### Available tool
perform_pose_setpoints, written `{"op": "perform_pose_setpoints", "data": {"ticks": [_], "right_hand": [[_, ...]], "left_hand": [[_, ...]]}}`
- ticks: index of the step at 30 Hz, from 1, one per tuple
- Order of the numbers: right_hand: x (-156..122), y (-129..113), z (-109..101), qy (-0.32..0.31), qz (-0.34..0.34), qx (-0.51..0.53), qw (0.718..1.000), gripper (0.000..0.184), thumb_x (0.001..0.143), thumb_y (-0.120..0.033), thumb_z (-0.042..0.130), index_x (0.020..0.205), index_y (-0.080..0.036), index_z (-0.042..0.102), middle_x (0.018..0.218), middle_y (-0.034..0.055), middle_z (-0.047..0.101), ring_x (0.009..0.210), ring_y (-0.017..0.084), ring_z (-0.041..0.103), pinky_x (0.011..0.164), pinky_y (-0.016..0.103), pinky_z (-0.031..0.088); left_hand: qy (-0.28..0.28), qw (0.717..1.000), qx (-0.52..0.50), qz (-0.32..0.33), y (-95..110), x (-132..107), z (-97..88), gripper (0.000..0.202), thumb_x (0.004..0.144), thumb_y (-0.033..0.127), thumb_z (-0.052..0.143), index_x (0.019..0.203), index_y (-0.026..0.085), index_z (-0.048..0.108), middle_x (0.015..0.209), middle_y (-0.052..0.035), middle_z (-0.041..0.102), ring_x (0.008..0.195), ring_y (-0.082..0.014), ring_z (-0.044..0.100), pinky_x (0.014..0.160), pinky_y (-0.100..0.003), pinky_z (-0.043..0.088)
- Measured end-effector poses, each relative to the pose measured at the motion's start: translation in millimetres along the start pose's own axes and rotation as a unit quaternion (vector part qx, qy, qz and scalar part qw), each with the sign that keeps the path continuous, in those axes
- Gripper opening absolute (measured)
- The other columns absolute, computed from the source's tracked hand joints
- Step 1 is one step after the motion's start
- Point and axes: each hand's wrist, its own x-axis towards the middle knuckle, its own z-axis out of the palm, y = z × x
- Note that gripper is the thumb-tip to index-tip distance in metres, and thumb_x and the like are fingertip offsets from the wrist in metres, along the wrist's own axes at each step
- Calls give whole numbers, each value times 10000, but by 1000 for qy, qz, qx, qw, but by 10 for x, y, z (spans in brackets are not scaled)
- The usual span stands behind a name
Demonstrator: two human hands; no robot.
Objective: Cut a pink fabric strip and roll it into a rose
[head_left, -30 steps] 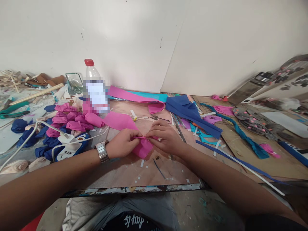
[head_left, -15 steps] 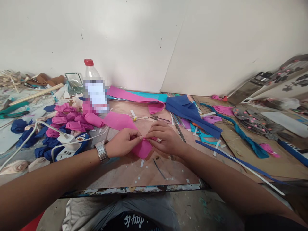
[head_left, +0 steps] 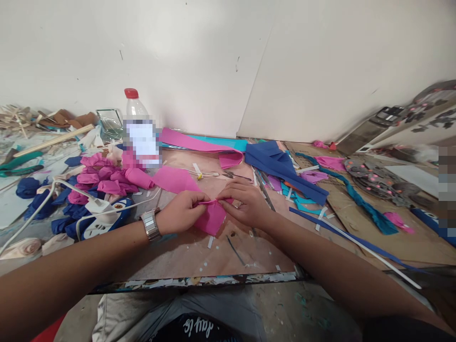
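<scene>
A pink crepe-like strip (head_left: 211, 221) runs from the roll at the left down to the middle of the table, under both hands. My left hand (head_left: 183, 209), with a metal watch (head_left: 151, 224) at the wrist, pinches the strip's upper edge. Just to its right, my right hand (head_left: 245, 202) pinches the same edge between thumb and fingers. A folded ridge shows between the two pinches, and the strip's pointed end hangs toward me. Scissors (head_left: 235, 177) lie behind my right hand, partly hidden.
Rolled pink flowers (head_left: 103, 173) and dark blue ones (head_left: 30, 186) crowd the left, beside a power strip (head_left: 103, 223) with a white cable. A bottle (head_left: 135, 107) stands behind a phone (head_left: 142, 142). Blue strips (head_left: 285, 168) and a white stick (head_left: 374, 254) lie to the right.
My hands have drawn slightly apart along the strip's upper edge. A folded pink ridge now shows between the fingertips, which were nearly touching before.
</scene>
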Motion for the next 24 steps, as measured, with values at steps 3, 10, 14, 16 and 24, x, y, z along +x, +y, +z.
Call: {"op": "perform_pose_setpoints", "data": {"ticks": [3, 10, 14, 16, 24], "right_hand": [[1, 3, 3, -1, -10, 4, 1000, 90, 976, -171, 663, 968, -228, 732, 876, 46, 783, 831, 200, 684, 837, 397, 548], [-4, 33, 8, 25, -33, -1, 999, 106, 965, -147, 678, 955, -238, 732, 874, 41, 776, 838, 196, 682, 833, 396, 544], [3, 20, -3, 17, -43, -1, 999, 96, 967, -154, 684, 964, -236, 733, 882, 44, 777, 857, 199, 679, 838, 390, 548], [8, 7, -8, 12, -43, -2, 999, 86, 966, -158, 687, 966, -232, 730, 882, 45, 776, 849, 199, 677, 839, 390, 549], [0, -15, -6, -4, -43, -4, 999, 85, 966, -156, 687, 977, -233, 720, 895, 42, 786, 859, 203, 689, 856, 399, 547]], "left_hand": [[8, 1000, -9, -10, -17, 12, -7, 316, 891, 268, 453, 951, 134, 733, 815, -26, 673, 761, -173, 568, 695, -287, 428], [10, 996, -68, -51, 69, 7, -40, 234, 825, 322, 470, 831, 163, 642, 744, 2, 550, 727, -165, 497, 662, -286, 397], [7, 995, -75, -71, 87, 14, -27, 415, 917, 544, 493, 823, 163, 628, 748, 3, 536, 730, -161, 467, 655, -283, 385], [-13, 995, -69, -70, 68, 22, -23, 442, 923, 568, 506, 852, 152, 638, 771, 0, 550, 729, -154, 468, 650, -278, 376], [-7, 997, -57, -54, 33, 26, -29, 387, 907, 492, 520, 864, 141, 679, 801, -17, 604, 749, -158, 503, 671, -276, 392]]}}
